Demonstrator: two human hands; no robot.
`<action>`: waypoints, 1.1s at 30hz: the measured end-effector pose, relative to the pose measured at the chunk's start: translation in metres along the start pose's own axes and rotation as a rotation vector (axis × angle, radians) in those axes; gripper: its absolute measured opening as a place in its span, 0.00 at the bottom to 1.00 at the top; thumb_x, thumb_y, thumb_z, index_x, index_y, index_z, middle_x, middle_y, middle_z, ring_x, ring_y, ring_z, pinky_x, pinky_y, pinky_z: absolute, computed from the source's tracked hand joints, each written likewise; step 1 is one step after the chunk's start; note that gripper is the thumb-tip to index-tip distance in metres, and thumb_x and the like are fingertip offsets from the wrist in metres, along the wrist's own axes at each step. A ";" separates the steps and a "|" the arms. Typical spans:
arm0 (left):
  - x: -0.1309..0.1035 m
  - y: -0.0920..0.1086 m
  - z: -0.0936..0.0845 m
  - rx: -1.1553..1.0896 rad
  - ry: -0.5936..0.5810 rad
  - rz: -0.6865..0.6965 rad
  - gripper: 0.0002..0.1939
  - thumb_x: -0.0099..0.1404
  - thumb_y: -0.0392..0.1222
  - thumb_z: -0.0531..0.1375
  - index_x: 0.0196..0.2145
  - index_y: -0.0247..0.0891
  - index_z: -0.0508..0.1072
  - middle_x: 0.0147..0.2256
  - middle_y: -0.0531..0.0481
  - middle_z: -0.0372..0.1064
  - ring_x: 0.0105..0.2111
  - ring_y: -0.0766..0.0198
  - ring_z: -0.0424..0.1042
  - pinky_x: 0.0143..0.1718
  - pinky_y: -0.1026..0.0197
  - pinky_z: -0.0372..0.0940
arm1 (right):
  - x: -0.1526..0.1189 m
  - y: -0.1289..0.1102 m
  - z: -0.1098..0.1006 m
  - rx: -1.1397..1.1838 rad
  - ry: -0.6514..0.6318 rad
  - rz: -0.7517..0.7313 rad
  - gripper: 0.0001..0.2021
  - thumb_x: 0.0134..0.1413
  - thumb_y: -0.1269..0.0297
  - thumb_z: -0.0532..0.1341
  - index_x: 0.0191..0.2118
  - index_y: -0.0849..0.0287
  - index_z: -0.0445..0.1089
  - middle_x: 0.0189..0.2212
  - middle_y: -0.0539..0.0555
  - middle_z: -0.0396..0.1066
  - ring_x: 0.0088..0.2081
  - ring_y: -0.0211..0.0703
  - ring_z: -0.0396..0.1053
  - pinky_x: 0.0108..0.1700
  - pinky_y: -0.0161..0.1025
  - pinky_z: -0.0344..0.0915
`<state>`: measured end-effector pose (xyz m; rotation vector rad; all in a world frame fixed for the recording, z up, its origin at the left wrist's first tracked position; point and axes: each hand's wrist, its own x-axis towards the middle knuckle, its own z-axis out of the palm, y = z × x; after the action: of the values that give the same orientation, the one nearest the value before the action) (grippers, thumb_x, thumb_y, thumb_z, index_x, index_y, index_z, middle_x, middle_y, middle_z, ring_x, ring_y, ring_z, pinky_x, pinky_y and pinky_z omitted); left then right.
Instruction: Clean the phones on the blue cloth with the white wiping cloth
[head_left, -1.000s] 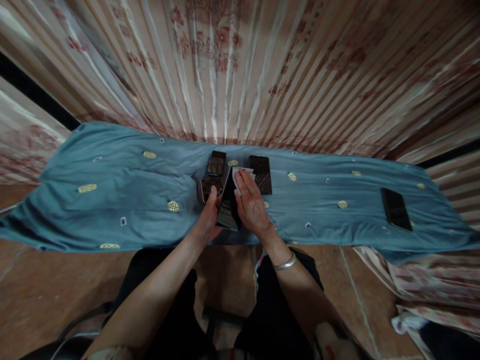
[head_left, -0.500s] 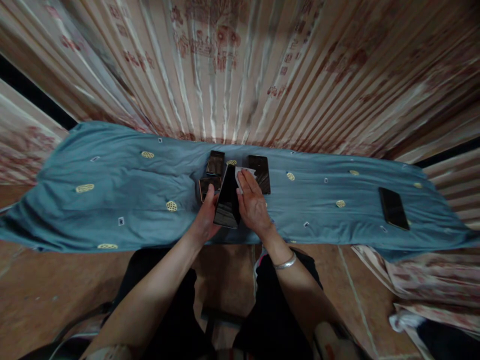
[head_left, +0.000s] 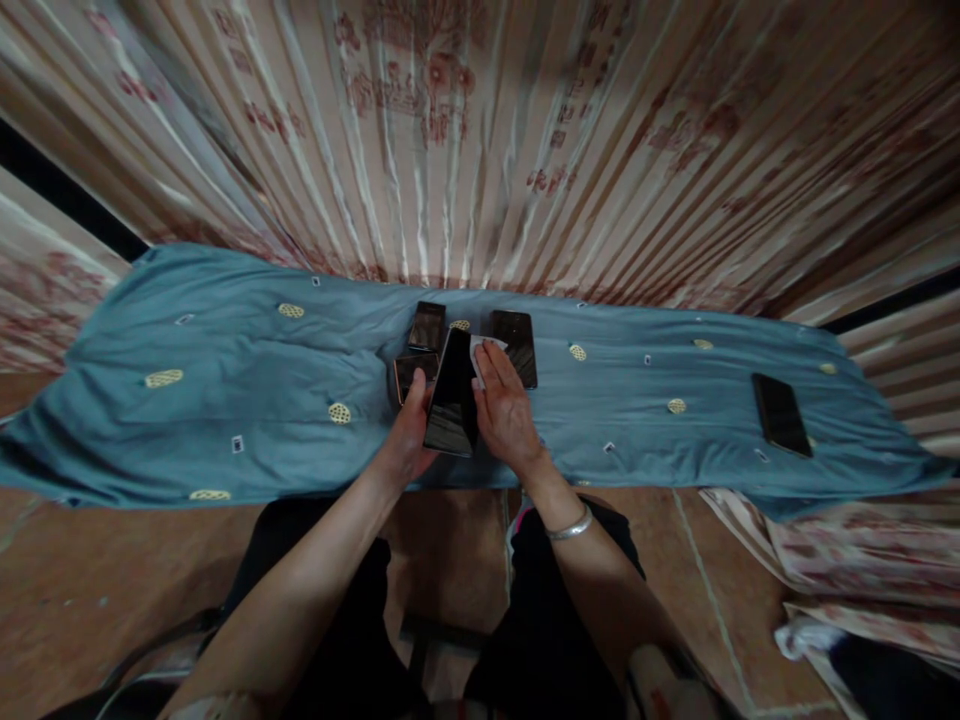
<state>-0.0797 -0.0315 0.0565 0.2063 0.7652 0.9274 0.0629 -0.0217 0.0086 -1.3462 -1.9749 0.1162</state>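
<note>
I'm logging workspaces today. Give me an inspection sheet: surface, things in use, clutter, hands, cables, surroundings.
Surface: wrinkled blue patterned cloth.
Things in use: glossy device, tilted; white wipe.
Clutter: small black device, orange-edged device, wide dark device, lone device far right.
Hands: left hand holds the glossy device; right hand's fingers lie over the wipe.
Cables: pale cord-like line at lower left; unclear.
Surroundings: pleated curtain behind, brown floor below.

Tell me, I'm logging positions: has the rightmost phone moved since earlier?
No; the rightmost phone keeps its place against the yellow print to its left.
</note>
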 end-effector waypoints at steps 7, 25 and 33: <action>0.004 0.006 -0.003 -0.045 0.051 0.061 0.32 0.76 0.56 0.41 0.57 0.34 0.75 0.42 0.41 0.81 0.46 0.54 0.80 0.50 0.56 0.71 | -0.006 -0.013 0.009 0.019 -0.077 -0.017 0.25 0.72 0.66 0.46 0.69 0.67 0.58 0.68 0.66 0.60 0.72 0.49 0.51 0.72 0.53 0.54; -0.031 -0.006 -0.016 0.032 0.228 0.100 0.28 0.77 0.50 0.43 0.64 0.35 0.68 0.47 0.42 0.80 0.55 0.50 0.75 0.57 0.51 0.68 | -0.012 -0.041 0.012 0.116 -0.173 -0.140 0.25 0.71 0.68 0.46 0.69 0.70 0.57 0.69 0.67 0.58 0.72 0.50 0.50 0.72 0.52 0.54; -0.037 -0.013 -0.033 -0.017 0.172 0.180 0.29 0.75 0.54 0.46 0.63 0.37 0.69 0.51 0.39 0.77 0.53 0.49 0.76 0.55 0.50 0.69 | -0.024 -0.054 0.020 0.156 -0.206 -0.196 0.25 0.71 0.69 0.46 0.69 0.72 0.55 0.69 0.69 0.57 0.73 0.51 0.47 0.72 0.54 0.55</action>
<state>-0.1066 -0.0731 0.0455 0.1842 0.9073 1.1329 0.0129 -0.0596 0.0060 -1.0707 -2.2081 0.3197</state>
